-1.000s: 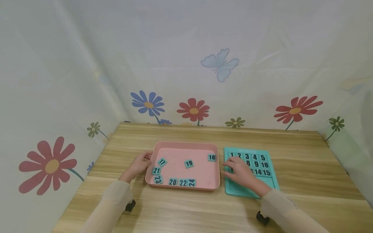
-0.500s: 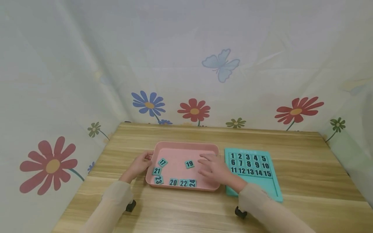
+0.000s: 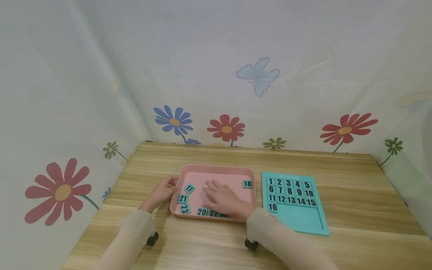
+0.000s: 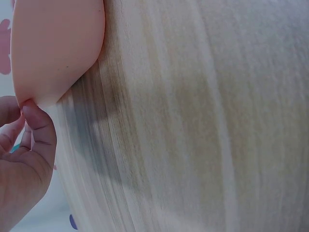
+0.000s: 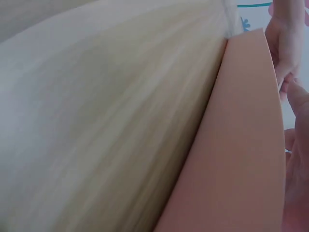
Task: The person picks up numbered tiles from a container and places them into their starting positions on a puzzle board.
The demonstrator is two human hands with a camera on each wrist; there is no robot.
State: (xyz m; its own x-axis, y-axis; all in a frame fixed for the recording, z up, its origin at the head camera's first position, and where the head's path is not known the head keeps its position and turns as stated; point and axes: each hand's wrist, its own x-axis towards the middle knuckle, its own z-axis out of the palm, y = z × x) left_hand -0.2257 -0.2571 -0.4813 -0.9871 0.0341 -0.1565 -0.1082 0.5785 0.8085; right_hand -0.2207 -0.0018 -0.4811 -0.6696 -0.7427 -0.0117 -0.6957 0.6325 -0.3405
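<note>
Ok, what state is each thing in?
Pink tray: right side up on the wooden table
Left hand: pinching the tray's left rim
Right hand: fingers extended over the tray, contact unclear
Turquoise number board: flat, three rows filled, tile 16 begins the fourth
Tile 17: face up, askew
Tile 18: face up
Tile 21: face up
Tile 23: face up, sideways
Tile 20 and tile 22: face up
Tile right of 22: mostly hidden
</note>
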